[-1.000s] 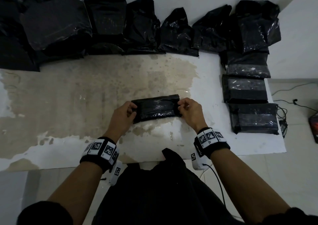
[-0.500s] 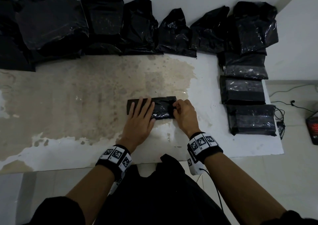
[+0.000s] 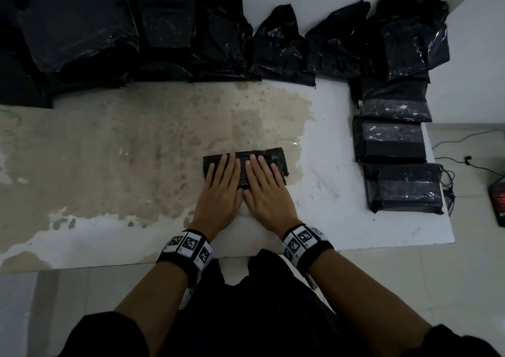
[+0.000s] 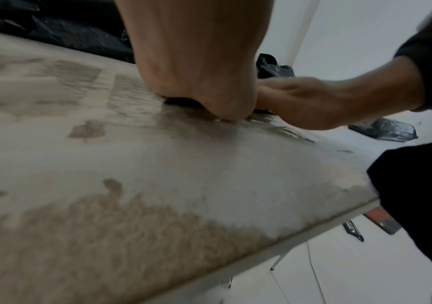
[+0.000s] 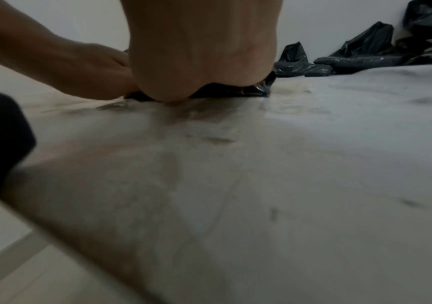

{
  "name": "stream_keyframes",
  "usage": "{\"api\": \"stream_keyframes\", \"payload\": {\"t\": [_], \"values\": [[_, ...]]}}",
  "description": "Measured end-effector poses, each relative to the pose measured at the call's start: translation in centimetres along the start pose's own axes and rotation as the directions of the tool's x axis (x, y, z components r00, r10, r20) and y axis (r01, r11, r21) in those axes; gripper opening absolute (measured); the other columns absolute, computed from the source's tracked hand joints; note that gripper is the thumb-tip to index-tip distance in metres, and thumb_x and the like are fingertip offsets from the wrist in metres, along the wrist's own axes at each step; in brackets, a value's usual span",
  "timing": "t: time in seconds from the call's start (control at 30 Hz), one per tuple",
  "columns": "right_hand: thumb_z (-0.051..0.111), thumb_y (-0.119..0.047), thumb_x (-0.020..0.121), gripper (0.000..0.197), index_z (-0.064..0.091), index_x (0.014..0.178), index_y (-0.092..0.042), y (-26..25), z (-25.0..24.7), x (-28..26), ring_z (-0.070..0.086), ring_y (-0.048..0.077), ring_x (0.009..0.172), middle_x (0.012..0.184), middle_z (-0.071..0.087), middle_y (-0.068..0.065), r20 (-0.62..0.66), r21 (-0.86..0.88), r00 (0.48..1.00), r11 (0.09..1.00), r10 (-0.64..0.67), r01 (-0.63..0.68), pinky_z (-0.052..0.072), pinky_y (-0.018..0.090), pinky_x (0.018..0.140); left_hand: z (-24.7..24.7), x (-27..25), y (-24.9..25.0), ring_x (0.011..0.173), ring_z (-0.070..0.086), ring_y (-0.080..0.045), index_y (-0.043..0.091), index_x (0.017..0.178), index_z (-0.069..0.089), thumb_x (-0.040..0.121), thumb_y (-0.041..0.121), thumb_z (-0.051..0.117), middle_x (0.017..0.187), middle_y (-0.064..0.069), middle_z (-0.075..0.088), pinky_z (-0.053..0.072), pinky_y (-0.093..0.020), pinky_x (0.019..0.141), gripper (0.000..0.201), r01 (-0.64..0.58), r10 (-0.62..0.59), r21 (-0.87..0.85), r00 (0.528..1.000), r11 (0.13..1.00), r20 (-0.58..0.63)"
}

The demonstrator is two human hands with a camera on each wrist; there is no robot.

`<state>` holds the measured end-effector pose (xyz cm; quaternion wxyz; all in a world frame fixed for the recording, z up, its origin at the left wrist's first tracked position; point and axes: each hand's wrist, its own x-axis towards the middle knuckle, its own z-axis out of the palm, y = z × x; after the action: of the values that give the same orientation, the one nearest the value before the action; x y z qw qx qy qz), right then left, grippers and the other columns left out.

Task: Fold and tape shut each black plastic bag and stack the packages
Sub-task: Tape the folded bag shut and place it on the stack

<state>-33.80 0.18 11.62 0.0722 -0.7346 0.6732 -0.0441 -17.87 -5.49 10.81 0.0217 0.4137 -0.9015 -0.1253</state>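
Note:
A small folded black plastic package (image 3: 278,156) lies flat on the stained white table (image 3: 109,165), just in front of me. Both hands press down on it side by side with straight fingers: my left hand (image 3: 222,182) covers its left half, my right hand (image 3: 263,182) its right half. Only the package's ends and far edge show. In the left wrist view the heel of my left hand (image 4: 197,82) hides the package, with my right hand (image 4: 313,102) beside it. The right wrist view shows the package's crinkled edge (image 5: 248,90) under my right hand (image 5: 202,67).
Several unfolded black bags (image 3: 164,29) lean along the wall at the table's back edge. Taped packages (image 3: 390,141) lie in a column on the table's right side. Cables and a red-lit device (image 3: 498,201) lie on the floor to the right.
One second ago both hands held the package by its ends. The left hand flattened on it first, then the right hand came to lie flat beside it.

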Motion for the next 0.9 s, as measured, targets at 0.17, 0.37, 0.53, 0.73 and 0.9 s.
{"api": "stream_keyframes", "payload": {"t": [0.17, 0.37, 0.53, 0.73, 0.9], "values": [[0.023, -0.046, 0.108, 0.07, 0.016, 0.159, 0.0, 1.2, 0.0, -0.7, 0.011, 0.029, 0.156, 0.167, 0.013, 0.019, -0.021, 0.056, 0.977, 0.976, 0.211, -0.209, 0.013, 0.046, 0.127, 0.2, -1.0, -0.6, 0.154, 0.005, -0.037, -0.004, 0.157, 0.007, 0.103, 0.034, 0.026, 0.165, -0.026, 0.004, 0.016, -0.051, 0.124, 0.069, 0.127, -0.129, -0.138, 0.992, 0.982, -0.006], [0.022, -0.053, 0.106, 0.076, 0.023, 0.157, 0.003, 1.3, -0.3, -1.1, 0.013, 0.033, 0.156, 0.165, 0.021, 0.022, -0.006, 0.014, 0.96, 0.96, 0.28, -0.28, 0.006, 0.052, 0.126, 0.2, -1.2, -0.2, 0.155, 0.001, -0.031, 0.002, 0.159, 0.002, 0.102, 0.052, 0.014, 0.167, -0.02, 0.0, 0.005, -0.05, 0.126, 0.077, 0.204, -0.207, -0.174, 0.978, 0.963, 0.001], [0.032, -0.047, 0.107, 0.064, 0.04, 0.15, -0.001, 2.4, -1.6, -2.8, 0.022, 0.038, 0.152, 0.158, 0.036, 0.021, -0.084, 0.002, 0.934, 0.937, 0.348, -0.349, 0.015, 0.055, 0.124, 0.1, -0.3, 0.9, 0.155, 0.004, -0.03, 0.011, 0.161, 0.014, 0.104, 0.051, 0.01, 0.167, -0.018, 0.008, 0.005, -0.053, 0.125, 0.07, 0.288, -0.306, -0.254, 0.951, 0.923, -0.037], [0.05, -0.054, 0.095, 0.059, 0.056, 0.136, -0.012, 9.4, -3.2, -9.2, 0.05, 0.037, 0.118, 0.129, 0.055, 0.016, -0.261, 0.271, 0.652, 0.703, 0.711, -0.658, 0.041, 0.05, 0.096, 0.4, -0.2, 1.0, 0.155, 0.003, -0.033, 0.018, 0.161, 0.013, 0.105, 0.05, 0.013, 0.166, -0.02, 0.007, 0.004, -0.055, 0.124, 0.065, 0.273, -0.294, -0.232, 0.954, 0.934, -0.061], [0.075, -0.04, 0.088, 0.043, 0.067, 0.121, -0.015, 12.1, -2.8, -10.1, 0.051, 0.035, 0.103, 0.112, 0.061, 0.012, -0.114, 0.31, 0.678, 0.675, 0.726, -0.67, 0.042, 0.045, 0.086, 0.5, -0.3, 0.4, 0.154, 0.005, -0.035, 0.017, 0.161, 0.015, 0.105, 0.051, 0.014, 0.166, -0.021, 0.007, 0.005, -0.056, 0.124, 0.065, 0.218, -0.233, -0.176, 0.97, 0.96, -0.065]]}}
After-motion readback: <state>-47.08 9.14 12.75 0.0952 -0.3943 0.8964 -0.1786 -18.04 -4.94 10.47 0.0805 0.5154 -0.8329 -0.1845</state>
